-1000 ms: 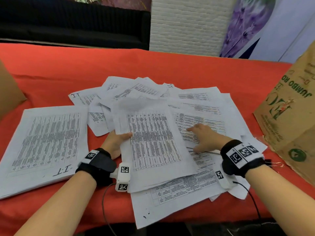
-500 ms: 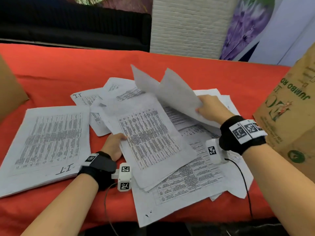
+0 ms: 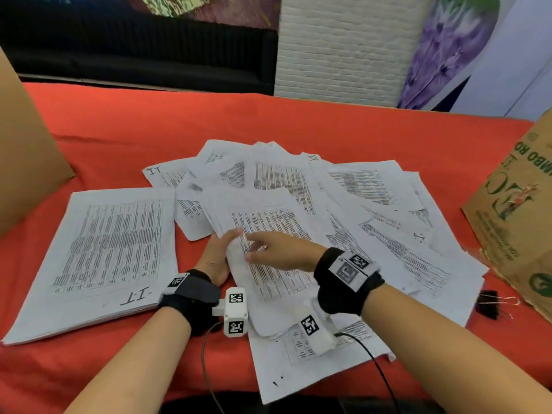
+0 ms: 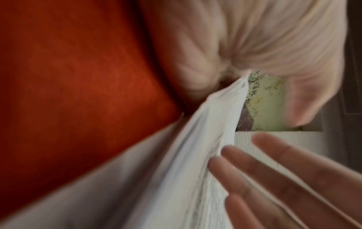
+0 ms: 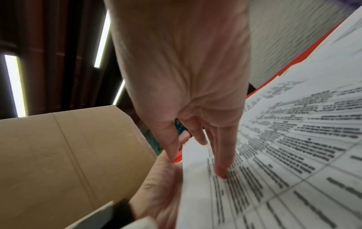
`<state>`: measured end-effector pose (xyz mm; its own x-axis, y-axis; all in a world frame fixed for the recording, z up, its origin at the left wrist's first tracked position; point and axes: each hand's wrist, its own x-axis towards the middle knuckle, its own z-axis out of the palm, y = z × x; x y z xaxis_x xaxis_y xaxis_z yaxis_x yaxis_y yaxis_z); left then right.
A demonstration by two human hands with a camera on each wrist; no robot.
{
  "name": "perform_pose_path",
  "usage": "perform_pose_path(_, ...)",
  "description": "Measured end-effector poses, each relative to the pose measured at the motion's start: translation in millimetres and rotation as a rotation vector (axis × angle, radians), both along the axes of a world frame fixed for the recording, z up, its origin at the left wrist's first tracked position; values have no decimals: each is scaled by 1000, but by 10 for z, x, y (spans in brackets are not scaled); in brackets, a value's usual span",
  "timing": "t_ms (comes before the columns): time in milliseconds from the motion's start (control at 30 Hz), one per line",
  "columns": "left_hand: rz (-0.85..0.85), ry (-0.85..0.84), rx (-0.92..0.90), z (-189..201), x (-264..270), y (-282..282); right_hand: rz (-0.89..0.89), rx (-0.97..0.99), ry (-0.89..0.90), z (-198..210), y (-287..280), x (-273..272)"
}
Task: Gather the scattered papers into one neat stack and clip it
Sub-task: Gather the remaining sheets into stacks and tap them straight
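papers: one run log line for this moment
left hand grips gathered sheets | right hand fingers flat on top | binder clip unused

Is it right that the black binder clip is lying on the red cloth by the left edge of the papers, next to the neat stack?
Not quite. The black binder clip lies on the red cloth at the right edge of the scattered papers, beside the brown paper bag, as the head view shows.
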<state>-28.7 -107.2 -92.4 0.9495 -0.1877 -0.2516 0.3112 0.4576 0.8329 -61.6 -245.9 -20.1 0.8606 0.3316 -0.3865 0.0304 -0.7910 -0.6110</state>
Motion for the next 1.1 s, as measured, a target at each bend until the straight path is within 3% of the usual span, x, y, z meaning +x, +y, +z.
perform_pose_path(67, 23, -43, 67, -61, 25, 3, -136, -22, -51, -10, -162, 142)
perform_pose_path(200, 39, -16, 29, -86, 46, 30, -736, -9, -158, -75, -870, 680)
perform_pose_path(233, 34, -16, 20, -84, 50, 37, -812, -15, -149, -107, -1031, 766)
perform_pose_path(367, 46, 8, 46, -141, 79, 52, -799, 158, -87, -290, -1239, 929)
perform_pose_path(433, 47, 13, 55, -183, 91, 54, -853, 194, -235, -231, -1254, 950)
perform_pose_path(500, 50, -1, 63, -197, 92, 49, -1020, 173, -465, -57, -1399, 957)
perform_pose_path(567, 51, -9, 60, -200, 92, 46, -1205, 387, -572, 126, -1667, 901)
perform_pose_path(633, 58, -2, 42, -216, 110, 40, -1265, 634, -528, 218, -1933, 811)
perform_pose_path(733, 75, 36, 16, -237, 138, 34, -1150, 817, -394, 262, -2037, 615)
perform_pose_path(867, 54, 38, -7, -203, 142, 27, -781, 457, -143, 93, -1807, 271)
perform_pose_path(1033, 48, -2, 13, -150, 96, 15, -501, 311, 51, -204, -1358, 12)
perform_pose_path(1100, 43, -48, 20, -177, 87, 23, -338, 157, 49, -225, -1216, 0)
